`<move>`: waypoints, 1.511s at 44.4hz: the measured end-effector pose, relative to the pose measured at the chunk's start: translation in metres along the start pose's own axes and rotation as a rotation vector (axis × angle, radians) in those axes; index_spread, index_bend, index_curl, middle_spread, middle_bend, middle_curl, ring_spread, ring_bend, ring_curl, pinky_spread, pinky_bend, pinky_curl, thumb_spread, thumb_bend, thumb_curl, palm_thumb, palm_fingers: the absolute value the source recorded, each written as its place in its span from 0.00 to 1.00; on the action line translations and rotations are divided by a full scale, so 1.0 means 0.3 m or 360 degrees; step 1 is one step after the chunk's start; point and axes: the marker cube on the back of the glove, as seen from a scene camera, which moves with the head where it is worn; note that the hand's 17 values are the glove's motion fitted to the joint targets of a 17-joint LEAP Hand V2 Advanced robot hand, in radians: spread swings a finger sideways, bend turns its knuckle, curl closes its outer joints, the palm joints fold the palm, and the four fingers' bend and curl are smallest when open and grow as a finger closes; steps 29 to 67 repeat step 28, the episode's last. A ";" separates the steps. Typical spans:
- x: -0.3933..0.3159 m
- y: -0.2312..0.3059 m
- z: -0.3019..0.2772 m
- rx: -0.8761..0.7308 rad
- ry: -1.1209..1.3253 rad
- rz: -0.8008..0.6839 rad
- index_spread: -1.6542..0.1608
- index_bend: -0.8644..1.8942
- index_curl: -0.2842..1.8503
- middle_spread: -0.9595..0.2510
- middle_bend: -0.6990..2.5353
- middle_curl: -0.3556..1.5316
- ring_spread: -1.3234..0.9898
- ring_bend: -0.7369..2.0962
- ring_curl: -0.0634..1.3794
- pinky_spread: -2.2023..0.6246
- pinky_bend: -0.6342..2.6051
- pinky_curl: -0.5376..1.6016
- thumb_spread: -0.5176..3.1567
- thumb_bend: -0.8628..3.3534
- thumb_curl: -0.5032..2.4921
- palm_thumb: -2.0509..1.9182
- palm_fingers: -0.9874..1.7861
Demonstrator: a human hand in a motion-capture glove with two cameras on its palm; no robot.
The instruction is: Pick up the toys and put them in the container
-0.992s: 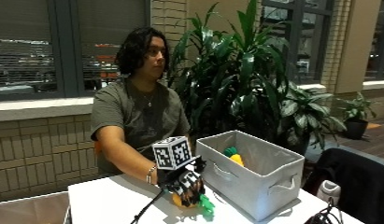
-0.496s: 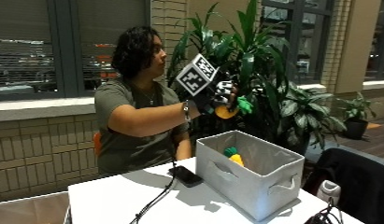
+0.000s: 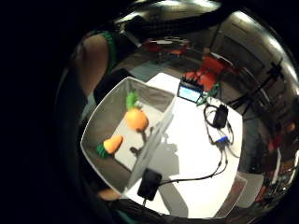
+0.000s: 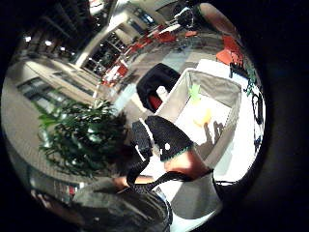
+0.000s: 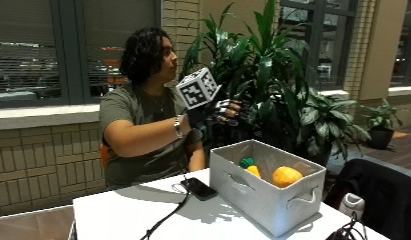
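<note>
Gloved right hand – raised well above container, fingers relaxed and spread, holding nothing; judged post-release pose, palm over open top.

Phone – on table below hand, just beside container's near wall, cable attached.

Container – grey fabric bin, handle cut-outs, upright beneath and beyond hand. Contents: carrot toy, green top; round orange toy, green leaf. Both lay on bin floor, apart. No toys seen on table – task judged near done.
</note>
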 end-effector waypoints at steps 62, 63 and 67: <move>0.394 1.101 -0.128 -0.0224 0.0341 0.0444 0.68 0.43 0.35 0.66 0.30 0.49 0.47 0.49 0.31 0.78 0.45 0.39 0.48 0.20 0.26 0.51 0.39; 0.394 1.101 -0.128 -0.0224 0.0341 0.0444 0.68 0.43 0.35 0.66 0.30 0.49 0.47 0.49 0.31 0.78 0.45 0.39 0.48 0.20 0.26 0.51 0.39; 0.394 1.101 -0.128 -0.0224 0.0341 0.0444 0.68 0.43 0.35 0.66 0.30 0.49 0.47 0.49 0.31 0.78 0.45 0.39 0.48 0.20 0.26 0.51 0.39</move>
